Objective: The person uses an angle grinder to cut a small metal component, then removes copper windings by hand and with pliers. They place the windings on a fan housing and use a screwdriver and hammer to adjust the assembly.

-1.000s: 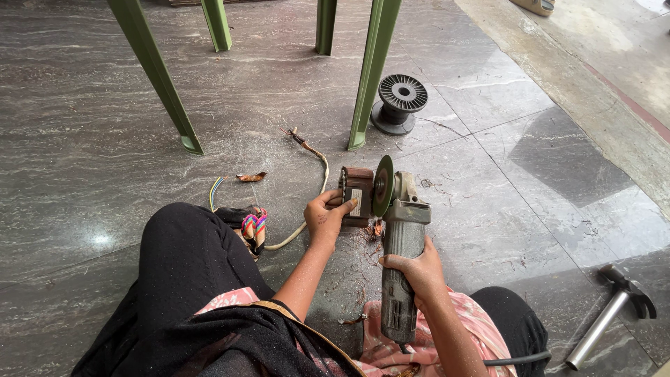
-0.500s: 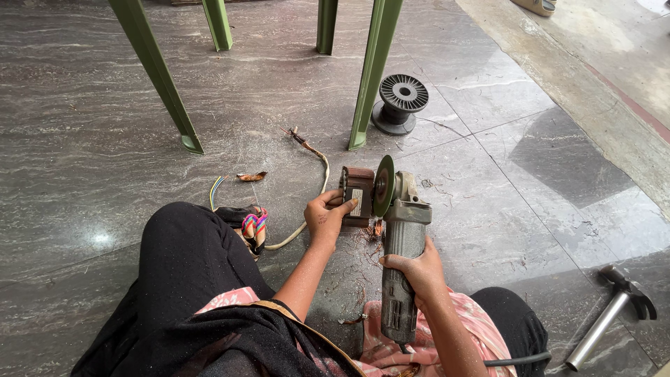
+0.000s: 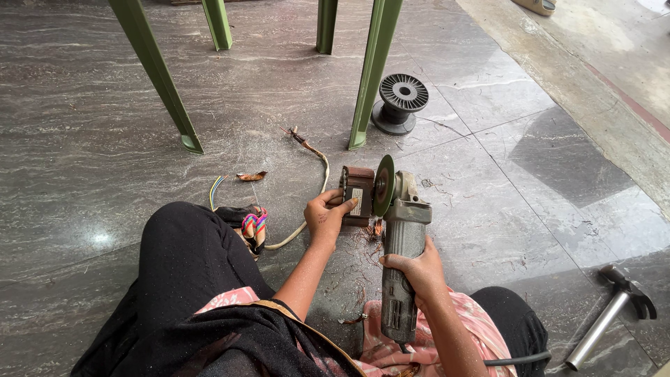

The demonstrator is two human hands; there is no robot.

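Grey polished stone floor (image 3: 105,139), streaked and glossy, fills most of the frame; a paler concrete strip (image 3: 600,63) runs along the upper right edge. Four green chair legs (image 3: 370,77) come down from the top of the frame. Just right of the nearest leg, a black empty wire spool (image 3: 399,102) sits on the floor. Person seated low, black-clad knee (image 3: 188,258) at lower left, pink patterned cloth (image 3: 391,342) across the lap. Centre of frame: left hand (image 3: 326,218) closed around a small brown block-shaped motor part (image 3: 358,192), thumb pressed against its near face, holding it on the floor. Right hand (image 3: 417,269) wrapped tight round the grey body of an angle grinder (image 3: 399,265), which points up the frame; its green disc (image 3: 383,185) stands on edge, touching or just beside the right side of the brown part, exact contact hard to tell. Reddish-brown shavings (image 3: 363,237) scattered under the tool. Cream-coloured cord (image 3: 317,164) with frayed end curves away from the left hand toward upper centre. Bundle of multicoloured wires (image 3: 252,225) lies against the knee. Lower right corner: hammer (image 3: 614,307) with metal handle, well apart from both hands.
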